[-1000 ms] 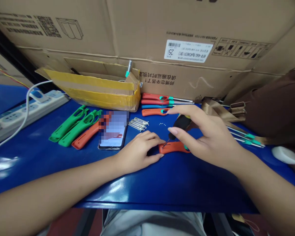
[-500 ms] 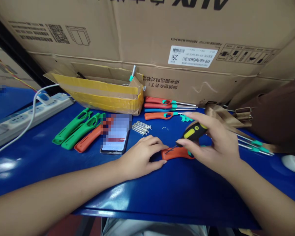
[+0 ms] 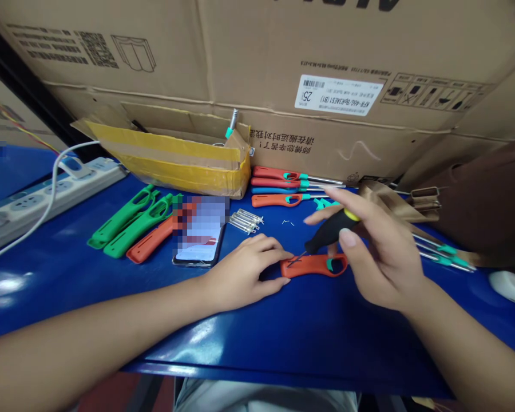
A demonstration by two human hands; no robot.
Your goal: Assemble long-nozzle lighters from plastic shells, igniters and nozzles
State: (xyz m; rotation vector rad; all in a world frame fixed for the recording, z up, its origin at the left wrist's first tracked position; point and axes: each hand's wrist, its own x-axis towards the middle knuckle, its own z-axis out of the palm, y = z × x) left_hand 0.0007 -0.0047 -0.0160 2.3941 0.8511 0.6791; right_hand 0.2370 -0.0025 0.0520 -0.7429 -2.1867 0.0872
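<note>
My left hand [image 3: 253, 269] pinches the butt end of an orange gas lighter [image 3: 306, 266] lying flat on the blue table. In my right hand [image 3: 380, 252] is a black and yellow screwdriver [image 3: 328, 232], tilted, its tip down at the lighter's left end near my left fingertips. My right thumb and fingers are around the screwdriver's handle. The lighter's trigger loop with its teal trigger shows below my right fingers. Behind my right fingers lies a teal plastic part [image 3: 324, 203], partly hidden.
Several finished-looking lighters [image 3: 278, 184] lie at the back. Left are green handle shells [image 3: 131, 220], an orange shell [image 3: 152, 237], a phone [image 3: 199, 240] and metal-and-clear tubes [image 3: 245, 220]. A taped cardboard box [image 3: 167, 154] and power strip [image 3: 47, 194] stand behind; metal rods [image 3: 446, 254] lie right.
The screwdriver has turned about its shaft, and my right fingers have shifted on its handle. More of the lighter's trigger loop shows. My left hand stays on the lighter.
</note>
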